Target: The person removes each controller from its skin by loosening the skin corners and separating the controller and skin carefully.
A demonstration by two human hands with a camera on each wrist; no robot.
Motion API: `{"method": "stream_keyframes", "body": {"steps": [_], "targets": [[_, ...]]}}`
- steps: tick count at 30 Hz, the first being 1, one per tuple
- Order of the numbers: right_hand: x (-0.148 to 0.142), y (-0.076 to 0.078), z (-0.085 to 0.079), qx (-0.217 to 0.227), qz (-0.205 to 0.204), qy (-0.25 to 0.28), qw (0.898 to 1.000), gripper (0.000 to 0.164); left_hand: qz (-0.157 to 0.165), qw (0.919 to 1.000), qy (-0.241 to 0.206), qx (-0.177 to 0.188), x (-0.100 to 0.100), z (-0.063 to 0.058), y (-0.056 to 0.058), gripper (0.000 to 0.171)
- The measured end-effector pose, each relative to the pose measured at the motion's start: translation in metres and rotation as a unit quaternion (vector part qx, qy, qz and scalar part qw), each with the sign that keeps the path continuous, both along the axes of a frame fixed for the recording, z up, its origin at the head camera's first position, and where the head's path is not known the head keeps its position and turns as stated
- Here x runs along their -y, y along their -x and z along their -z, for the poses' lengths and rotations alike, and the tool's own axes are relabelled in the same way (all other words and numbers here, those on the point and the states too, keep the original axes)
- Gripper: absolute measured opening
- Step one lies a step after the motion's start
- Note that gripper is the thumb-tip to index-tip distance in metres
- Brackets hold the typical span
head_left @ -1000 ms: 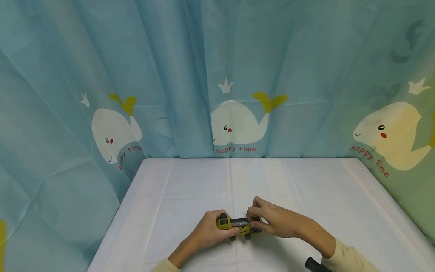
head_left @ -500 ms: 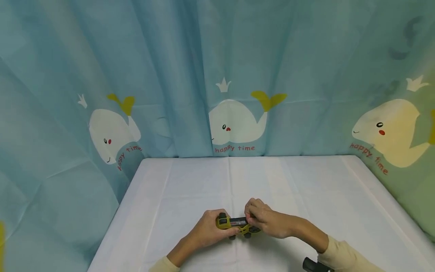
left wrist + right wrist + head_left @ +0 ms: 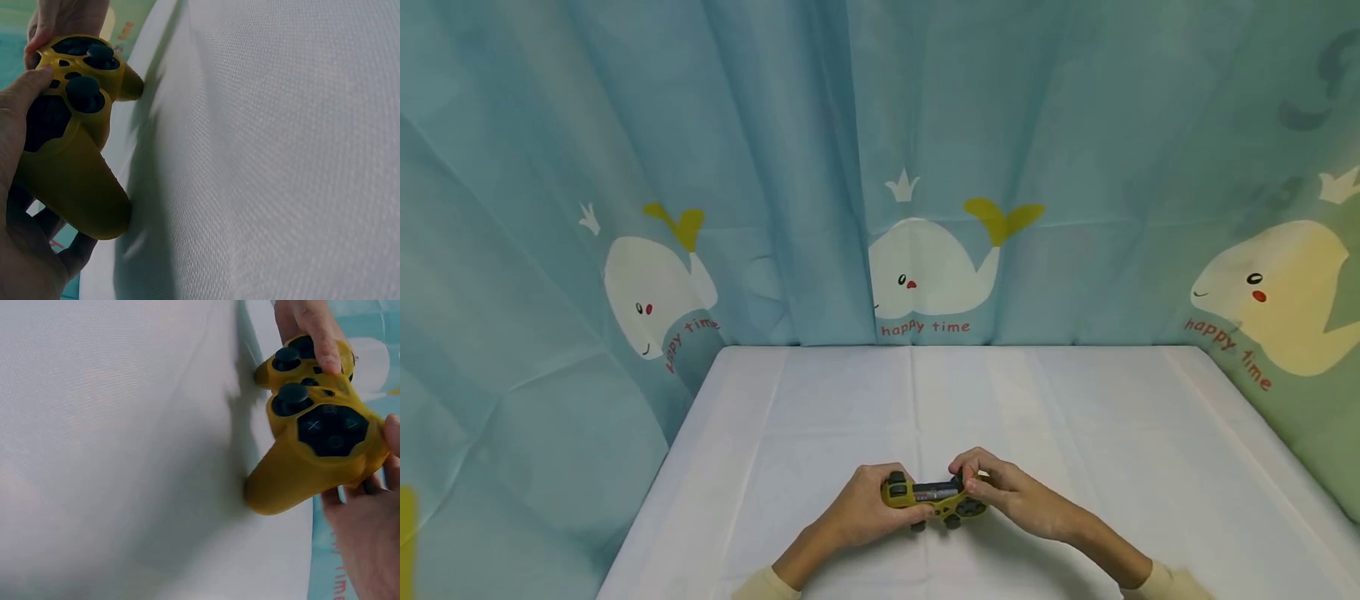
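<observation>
A game controller [image 3: 925, 504] in a yellow sleeve, with black thumbsticks and button areas, is held low over the white table. My left hand [image 3: 867, 504] grips its left end, thumb on the front face and fingers behind, as the left wrist view also shows. My right hand [image 3: 1011, 492] pinches the far upper edge at the controller's right end. In the right wrist view the right thumb [image 3: 392, 434] lies at the rim of the yellow sleeve [image 3: 284, 475] beside the face buttons [image 3: 332, 430], with the other fingers curled behind, partly hidden.
A white cloth [image 3: 820, 400] covers the table, with faint creases. Blue-green curtains [image 3: 790, 167] printed with whales hang along the table's back and both sides. The controller casts a shadow on the cloth.
My right hand has shifted slightly, its thumb and fingers now at the controller's upper right edge, showing more of the right half. The dark cylinder by the right sleeve has left view.
</observation>
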State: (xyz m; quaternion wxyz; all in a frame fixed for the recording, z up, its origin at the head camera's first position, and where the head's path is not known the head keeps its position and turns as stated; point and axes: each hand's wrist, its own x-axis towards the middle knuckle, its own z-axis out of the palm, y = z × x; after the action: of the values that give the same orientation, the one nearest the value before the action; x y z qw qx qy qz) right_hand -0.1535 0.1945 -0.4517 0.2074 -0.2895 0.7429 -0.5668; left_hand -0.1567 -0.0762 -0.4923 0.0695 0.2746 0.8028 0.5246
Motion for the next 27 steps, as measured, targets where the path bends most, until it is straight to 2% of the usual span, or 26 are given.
{"method": "stream_keyframes", "body": {"steps": [3,5,7,9,12,14,16,18,20,22,24,27], "targets": [[0.000,-0.007,0.005,-0.023,0.066,0.019,0.997,0.009,0.004,1.0000,0.004,-0.001,-0.001,-0.001,-0.001,0.028],[0.003,-0.013,0.006,-0.065,0.123,0.007,0.990,0.022,0.002,0.9999,0.012,0.002,-0.002,-0.002,-0.002,0.029],[0.008,-0.018,0.005,-0.115,0.174,-0.033,0.977,0.036,-0.001,0.9998,0.021,-0.001,-0.002,-0.002,-0.003,0.029],[0.015,-0.022,0.002,-0.150,0.223,-0.095,0.958,0.043,-0.007,0.9995,0.030,-0.002,-0.002,-0.002,-0.004,0.029],[0.021,-0.026,-0.003,-0.145,0.260,-0.192,0.935,0.047,-0.012,0.9992,0.037,-0.005,-0.002,-0.002,-0.005,0.030],[0.022,-0.026,-0.005,-0.133,0.264,-0.236,0.926,0.051,-0.014,0.9992,0.036,-0.001,-0.002,-0.002,-0.005,0.030],[0.019,-0.027,-0.006,-0.136,0.251,-0.250,0.925,0.052,-0.015,0.9994,0.030,0.000,-0.002,-0.001,-0.004,0.030],[0.015,-0.028,-0.006,-0.162,0.232,-0.252,0.925,0.048,-0.018,0.9996,0.020,0.006,-0.002,-0.001,-0.003,0.030],[0.012,-0.028,-0.004,-0.197,0.211,-0.243,0.926,0.042,-0.021,0.9997,0.006,0.010,-0.002,0.000,-0.001,0.029],[0.009,-0.027,-0.002,-0.241,0.191,-0.238,0.921,0.035,-0.022,0.9996,-0.005,0.016,-0.002,0.000,0.001,0.029],[0.005,-0.025,0.002,-0.296,0.173,-0.231,0.911,0.032,-0.016,0.9996,-0.009,0.021,-0.001,0.000,0.001,0.028],[-0.002,-0.022,0.012,-0.382,0.147,-0.210,0.888,0.033,-0.001,0.9997,-0.001,0.025,0.000,-0.001,0.000,0.028]]}}
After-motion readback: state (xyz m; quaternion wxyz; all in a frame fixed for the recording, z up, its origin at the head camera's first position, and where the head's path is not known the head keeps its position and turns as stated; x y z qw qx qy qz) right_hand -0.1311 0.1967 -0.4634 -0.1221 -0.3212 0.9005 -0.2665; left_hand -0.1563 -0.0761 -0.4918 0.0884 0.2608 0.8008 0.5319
